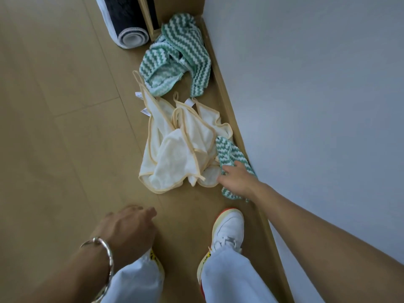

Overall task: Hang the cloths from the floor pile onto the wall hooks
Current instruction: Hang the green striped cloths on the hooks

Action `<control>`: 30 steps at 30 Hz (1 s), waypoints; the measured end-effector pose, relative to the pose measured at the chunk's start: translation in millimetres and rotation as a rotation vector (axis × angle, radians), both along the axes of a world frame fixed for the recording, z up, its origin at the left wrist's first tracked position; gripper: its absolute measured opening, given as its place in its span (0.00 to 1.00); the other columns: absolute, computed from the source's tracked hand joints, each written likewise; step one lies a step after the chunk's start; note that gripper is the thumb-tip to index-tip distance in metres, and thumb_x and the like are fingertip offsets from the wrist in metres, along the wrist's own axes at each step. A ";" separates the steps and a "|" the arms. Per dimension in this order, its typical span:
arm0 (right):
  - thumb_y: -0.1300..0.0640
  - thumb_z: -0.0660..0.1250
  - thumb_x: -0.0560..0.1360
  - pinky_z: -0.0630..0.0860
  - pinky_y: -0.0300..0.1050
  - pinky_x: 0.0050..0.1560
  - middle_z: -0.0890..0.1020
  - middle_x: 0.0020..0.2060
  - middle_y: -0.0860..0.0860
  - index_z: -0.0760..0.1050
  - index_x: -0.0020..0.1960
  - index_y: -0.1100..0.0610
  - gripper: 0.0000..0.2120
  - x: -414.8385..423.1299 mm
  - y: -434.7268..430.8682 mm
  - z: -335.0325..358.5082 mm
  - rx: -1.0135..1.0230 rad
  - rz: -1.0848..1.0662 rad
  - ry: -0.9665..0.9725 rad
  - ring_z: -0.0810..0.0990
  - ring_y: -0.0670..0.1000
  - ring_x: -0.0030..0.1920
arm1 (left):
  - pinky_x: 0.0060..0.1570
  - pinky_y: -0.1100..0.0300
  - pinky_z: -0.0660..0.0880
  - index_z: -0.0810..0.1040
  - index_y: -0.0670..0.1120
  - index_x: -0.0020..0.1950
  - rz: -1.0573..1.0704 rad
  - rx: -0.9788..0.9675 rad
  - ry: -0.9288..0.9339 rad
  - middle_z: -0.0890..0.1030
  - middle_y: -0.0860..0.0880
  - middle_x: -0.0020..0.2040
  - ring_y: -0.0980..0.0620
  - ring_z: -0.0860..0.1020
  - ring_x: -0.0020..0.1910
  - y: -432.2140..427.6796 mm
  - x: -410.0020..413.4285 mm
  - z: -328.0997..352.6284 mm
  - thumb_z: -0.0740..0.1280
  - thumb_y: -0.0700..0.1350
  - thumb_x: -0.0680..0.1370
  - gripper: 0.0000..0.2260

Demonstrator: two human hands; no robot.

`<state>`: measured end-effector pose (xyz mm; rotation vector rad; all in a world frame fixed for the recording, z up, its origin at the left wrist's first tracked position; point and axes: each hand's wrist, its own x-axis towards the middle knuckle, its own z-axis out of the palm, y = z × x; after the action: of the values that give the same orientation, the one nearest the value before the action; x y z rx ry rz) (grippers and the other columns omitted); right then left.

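Note:
A pile of cloths lies on the wooden floor along the baseboard. Several cream cloths with yellow trim [181, 145] are heaped in the middle. Farther back lie bunched green-and-white zigzag cloths [179, 53]. A smaller green zigzag cloth [227, 154] lies at the pile's right edge, against the wall. My right hand [237, 179] reaches down onto this cloth, fingers on its edge; whether they pinch it is unclear. My left hand [129, 228] hangs above the floor near my left foot, fingers loosely curled, holding nothing. No wall hooks are in view.
A white wall [317, 106] runs along the right, with a wooden baseboard [225, 101] at its foot. A rolled dark mat [129, 25] stands at the back beside a wooden frame [146, 18]. My white shoe [229, 226] stands just before the pile.

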<state>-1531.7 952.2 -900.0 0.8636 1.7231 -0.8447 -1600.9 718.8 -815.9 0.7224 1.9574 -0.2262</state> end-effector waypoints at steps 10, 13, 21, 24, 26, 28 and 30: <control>0.57 0.53 0.80 0.68 0.44 0.42 0.76 0.45 0.56 0.71 0.44 0.59 0.12 -24.6 -3.4 62.5 0.098 0.090 0.164 0.74 0.55 0.46 | 0.57 0.56 0.72 0.66 0.55 0.67 0.028 -0.045 -0.015 0.75 0.53 0.60 0.51 0.74 0.60 8.5 -13.7 39.7 0.54 0.47 0.79 0.16; 0.56 0.55 0.78 0.62 0.42 0.31 0.72 0.36 0.53 0.64 0.33 0.55 0.15 -49.0 5.7 131.2 0.081 0.123 0.198 0.71 0.53 0.39 | 0.55 0.54 0.72 0.65 0.54 0.68 0.064 0.037 0.017 0.74 0.52 0.60 0.50 0.73 0.59 35.9 -38.2 93.6 0.55 0.46 0.78 0.18; 0.56 0.58 0.76 0.64 0.42 0.29 0.76 0.35 0.52 0.73 0.37 0.57 0.12 -88.5 9.9 381.2 0.067 0.323 0.295 0.74 0.52 0.36 | 0.62 0.56 0.70 0.63 0.54 0.72 -0.001 0.355 0.096 0.72 0.51 0.67 0.49 0.71 0.65 87.7 -120.0 280.4 0.61 0.49 0.77 0.23; 0.54 0.57 0.76 0.68 0.43 0.33 0.80 0.40 0.54 0.76 0.41 0.59 0.13 -97.6 13.1 485.9 0.136 0.392 0.350 0.77 0.54 0.40 | 0.61 0.60 0.67 0.62 0.55 0.73 -0.095 0.457 0.104 0.70 0.52 0.68 0.50 0.70 0.65 102.3 -136.5 358.8 0.65 0.55 0.76 0.27; 0.54 0.57 0.76 0.72 0.44 0.37 0.82 0.44 0.54 0.78 0.44 0.59 0.13 -103.1 13.2 559.4 0.221 0.386 0.409 0.78 0.54 0.43 | 0.63 0.59 0.66 0.57 0.56 0.75 -0.189 0.537 0.100 0.69 0.52 0.69 0.51 0.68 0.67 110.2 -143.4 413.8 0.66 0.56 0.75 0.31; 0.55 0.56 0.76 0.75 0.46 0.42 0.81 0.44 0.53 0.77 0.43 0.58 0.13 -103.9 10.1 632.7 0.289 0.391 0.445 0.79 0.54 0.44 | 0.64 0.57 0.67 0.51 0.57 0.76 -0.315 0.596 0.079 0.69 0.53 0.69 0.52 0.67 0.68 116.8 -142.0 474.9 0.66 0.57 0.74 0.35; 0.56 0.55 0.76 0.73 0.46 0.40 0.80 0.42 0.53 0.75 0.40 0.57 0.12 -101.6 4.3 702.3 0.372 0.409 0.463 0.78 0.54 0.41 | 0.62 0.55 0.69 0.54 0.58 0.75 -0.427 0.684 0.079 0.72 0.54 0.66 0.52 0.69 0.65 124.9 -138.3 538.9 0.67 0.57 0.74 0.33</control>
<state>-1633.4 956.5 -197.7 0.5355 2.4130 -0.4719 -1739.2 843.7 -277.0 1.5985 1.9344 0.1809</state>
